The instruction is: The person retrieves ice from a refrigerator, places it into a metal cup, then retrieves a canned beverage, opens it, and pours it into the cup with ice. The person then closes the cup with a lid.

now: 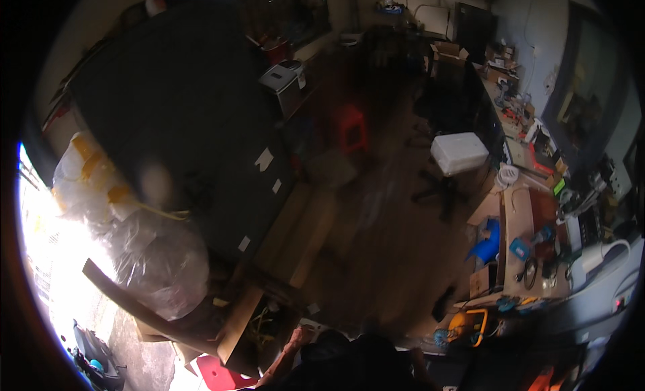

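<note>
My left hand (304, 334) is low in the view, close to my body, beside an open cardboard box (240, 324) with yellow strips or cords (263, 327) inside. Its fingers are too dark and small to read, and I see nothing plainly held. To the right of my dark clothing, a dim shape (419, 365) looks like my right arm or hand, mostly lost in shadow. Below the box lies a red stool top (220, 374).
A large dark panel (181, 115) fills the left, with clear plastic bags (158, 263) beside it. A cluttered workbench (514, 220) runs along the right. A white box (459, 153) rests on a swivel chair; a red stool (351, 127) stands farther off on the wooden floor (383, 256).
</note>
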Demonstrator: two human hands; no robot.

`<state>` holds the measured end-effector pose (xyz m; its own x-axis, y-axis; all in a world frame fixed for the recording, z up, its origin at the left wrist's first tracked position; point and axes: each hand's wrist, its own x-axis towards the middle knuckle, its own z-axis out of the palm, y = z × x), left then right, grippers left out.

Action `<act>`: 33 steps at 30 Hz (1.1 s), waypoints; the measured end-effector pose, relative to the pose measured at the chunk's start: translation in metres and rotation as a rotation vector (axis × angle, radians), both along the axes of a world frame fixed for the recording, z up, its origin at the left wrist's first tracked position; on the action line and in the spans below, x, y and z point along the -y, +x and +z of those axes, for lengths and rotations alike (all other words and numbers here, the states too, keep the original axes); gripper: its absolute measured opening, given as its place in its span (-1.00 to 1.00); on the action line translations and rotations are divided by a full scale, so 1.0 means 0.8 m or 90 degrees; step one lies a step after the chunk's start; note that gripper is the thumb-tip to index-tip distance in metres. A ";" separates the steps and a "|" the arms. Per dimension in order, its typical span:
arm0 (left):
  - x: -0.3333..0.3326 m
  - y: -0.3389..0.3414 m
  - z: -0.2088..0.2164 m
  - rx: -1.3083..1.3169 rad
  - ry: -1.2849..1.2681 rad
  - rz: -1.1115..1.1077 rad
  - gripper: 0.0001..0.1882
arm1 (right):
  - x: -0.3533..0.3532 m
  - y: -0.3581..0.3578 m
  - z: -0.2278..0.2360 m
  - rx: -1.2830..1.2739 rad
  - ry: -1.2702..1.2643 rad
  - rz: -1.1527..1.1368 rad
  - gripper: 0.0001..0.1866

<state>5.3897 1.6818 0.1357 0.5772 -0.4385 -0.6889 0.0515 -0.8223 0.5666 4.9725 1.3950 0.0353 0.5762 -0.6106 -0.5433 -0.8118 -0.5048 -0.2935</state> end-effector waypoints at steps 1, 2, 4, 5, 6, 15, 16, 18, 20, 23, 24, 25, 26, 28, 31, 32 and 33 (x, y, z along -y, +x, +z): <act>0.003 0.003 0.002 -0.012 0.017 0.028 -0.70 | 0.056 0.030 -0.034 0.056 -0.175 0.221 -0.82; 0.001 0.014 0.009 -0.011 0.052 0.054 -0.69 | 0.091 0.099 0.016 0.028 -0.049 -0.009 -0.72; 0.080 0.056 0.011 -0.016 0.055 0.022 -0.69 | 0.208 0.137 -0.034 0.199 -0.135 -0.270 -0.76; 0.092 0.077 0.018 -0.013 0.075 0.030 -0.68 | 0.249 0.168 -0.050 0.217 -0.163 -0.275 -0.77; 0.116 0.102 0.015 -0.012 0.083 0.026 -0.68 | 0.296 0.194 -0.057 0.236 -0.203 -0.292 -0.78; 0.338 0.310 -0.045 -0.030 0.307 -0.196 -0.62 | 0.473 0.356 0.028 0.084 0.009 -0.296 -0.80; 0.379 0.331 -0.048 -0.001 0.288 -0.249 -0.62 | 0.482 0.356 0.039 0.028 0.049 -0.297 -0.79; 0.477 0.390 -0.045 0.069 0.123 -0.189 -0.69 | 0.495 0.368 0.062 -0.041 0.120 -0.330 -0.79; 0.573 0.444 -0.022 -0.010 0.014 -0.031 -0.70 | 0.530 0.400 0.088 -0.071 0.151 -0.349 -0.78; 0.736 0.531 0.019 -0.013 -0.065 0.037 -0.64 | 0.580 0.456 0.099 -0.091 0.186 -0.395 -0.76; 0.762 0.562 0.002 0.011 -0.082 0.041 -0.64 | 0.601 0.481 0.099 -0.094 0.197 -0.390 -0.76; 0.780 0.602 -0.029 0.046 -0.096 0.056 -0.63 | 0.624 0.514 0.098 -0.087 0.213 -0.372 -0.75; 0.807 0.629 -0.052 0.073 -0.119 0.061 -0.62 | 0.651 0.538 0.093 -0.084 0.220 -0.364 -0.75; 0.909 0.663 -0.032 0.107 -0.080 -0.032 -0.60 | 0.718 0.570 0.073 -0.087 0.205 -0.389 -0.73; 0.987 0.708 -0.023 0.098 0.018 -0.090 -0.59 | 0.827 0.634 0.053 -0.088 0.202 -0.368 -0.71; 0.989 0.723 -0.023 0.084 -0.002 -0.099 -0.60 | 0.864 0.663 0.050 -0.086 0.204 -0.353 -0.71; 0.987 0.734 -0.022 0.069 -0.022 -0.107 -0.61 | 0.908 0.692 0.048 -0.076 0.198 -0.329 -0.70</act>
